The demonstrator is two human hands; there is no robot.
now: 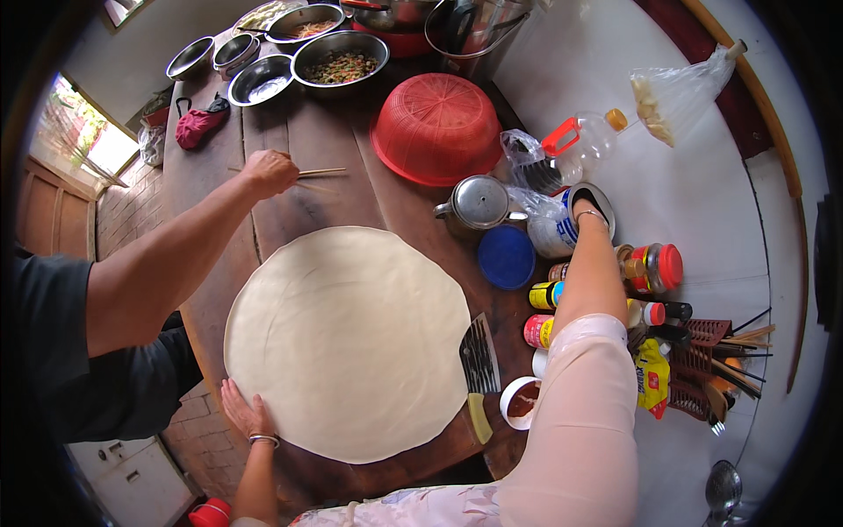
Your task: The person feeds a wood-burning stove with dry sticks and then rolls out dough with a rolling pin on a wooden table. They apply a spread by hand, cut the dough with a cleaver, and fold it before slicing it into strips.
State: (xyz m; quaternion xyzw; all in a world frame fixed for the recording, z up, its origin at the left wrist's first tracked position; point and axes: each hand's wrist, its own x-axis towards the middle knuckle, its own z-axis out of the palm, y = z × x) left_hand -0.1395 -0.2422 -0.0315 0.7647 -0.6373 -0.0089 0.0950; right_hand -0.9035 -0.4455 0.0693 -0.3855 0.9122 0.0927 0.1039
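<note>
A large round sheet of rolled-out dough point(349, 342) lies on the wooden table. My left hand point(248, 410) rests at its lower left edge, fingers spread, holding nothing. My right arm reaches to the right into a white and blue container point(552, 227); only the wrist, with a bracelet point(593, 213) on it, shows at the opening, and the fingers are hidden inside. A blue round lid point(506, 257) lies beside the container. At the right edge of the dough is a broad-bladed knife point(482, 359) with a yellowish handle. A white tub point(520, 403) with red-brown contents stands near it.
Another person's hand point(271, 174) holds chopsticks point(323, 172) over the table beyond the dough. A red plastic basket point(436, 128) lies upside down beside a metal pot point(479, 201). Metal bowls, one with chopped filling point(340, 68), stand at the far end. Jars and utensil holders point(688, 362) line the right wall.
</note>
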